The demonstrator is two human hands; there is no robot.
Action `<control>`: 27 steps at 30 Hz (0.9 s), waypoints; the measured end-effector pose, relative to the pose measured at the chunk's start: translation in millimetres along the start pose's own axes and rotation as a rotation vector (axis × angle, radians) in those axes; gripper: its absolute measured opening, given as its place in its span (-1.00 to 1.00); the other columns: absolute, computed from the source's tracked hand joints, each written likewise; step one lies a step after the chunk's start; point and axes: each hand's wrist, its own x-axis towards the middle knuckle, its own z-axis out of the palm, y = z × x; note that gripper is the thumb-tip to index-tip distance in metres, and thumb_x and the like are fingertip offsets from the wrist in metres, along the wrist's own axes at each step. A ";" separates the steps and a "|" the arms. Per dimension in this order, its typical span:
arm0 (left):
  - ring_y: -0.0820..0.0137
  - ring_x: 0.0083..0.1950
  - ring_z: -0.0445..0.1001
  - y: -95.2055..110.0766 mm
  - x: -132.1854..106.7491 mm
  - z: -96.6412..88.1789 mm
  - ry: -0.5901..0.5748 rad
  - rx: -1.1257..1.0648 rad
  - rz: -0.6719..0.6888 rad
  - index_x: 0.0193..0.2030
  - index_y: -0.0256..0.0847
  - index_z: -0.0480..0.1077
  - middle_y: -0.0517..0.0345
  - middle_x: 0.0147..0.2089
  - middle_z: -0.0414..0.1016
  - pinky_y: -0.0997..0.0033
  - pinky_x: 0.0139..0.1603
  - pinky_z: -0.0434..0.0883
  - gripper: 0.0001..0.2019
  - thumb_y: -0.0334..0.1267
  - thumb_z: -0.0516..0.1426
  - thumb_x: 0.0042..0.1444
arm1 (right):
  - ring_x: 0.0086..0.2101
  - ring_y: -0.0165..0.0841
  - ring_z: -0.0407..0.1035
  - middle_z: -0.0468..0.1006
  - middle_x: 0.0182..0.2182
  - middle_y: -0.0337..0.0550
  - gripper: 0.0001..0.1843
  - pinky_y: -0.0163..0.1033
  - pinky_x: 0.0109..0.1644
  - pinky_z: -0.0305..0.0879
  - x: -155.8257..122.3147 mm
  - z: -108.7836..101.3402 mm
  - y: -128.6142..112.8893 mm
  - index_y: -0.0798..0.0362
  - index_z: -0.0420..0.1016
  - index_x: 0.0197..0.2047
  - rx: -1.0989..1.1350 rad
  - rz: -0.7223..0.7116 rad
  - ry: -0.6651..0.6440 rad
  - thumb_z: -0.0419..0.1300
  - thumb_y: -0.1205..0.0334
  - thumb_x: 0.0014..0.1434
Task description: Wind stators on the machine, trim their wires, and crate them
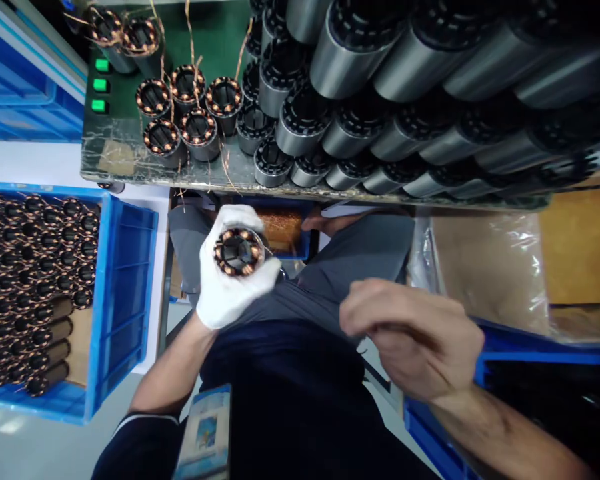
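Gripping a dark, ring-ended cylindrical stator core wound with copper wire, the white-gloved left hand closes its fingers around the core's side, wound end toward the viewer. The bare right hand, well apart from it, has curled fingers; blur prevents telling whether they hold anything. Beyond the gloved fingers stands a dark green bench bearing similar copper-wound cores and, to those fingers' right, rows of silver-grey metal cylinders with black slotted ends. Left of the gloved fingers sits a blue plastic crate holding densely packed copper-wound cylinders.
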 end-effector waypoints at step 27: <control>0.46 -0.35 0.42 10.2 -20.7 7.7 -0.130 -1.068 -0.668 -0.17 -0.20 0.54 0.17 -0.24 0.47 0.48 -0.39 0.36 -0.58 -0.20 0.54 -0.14 | -0.44 -0.48 0.19 0.33 -0.40 -0.33 -0.55 -0.31 -0.39 0.14 10.9 -27.8 4.8 0.01 0.30 -0.44 0.295 0.333 -0.420 0.34 0.28 0.48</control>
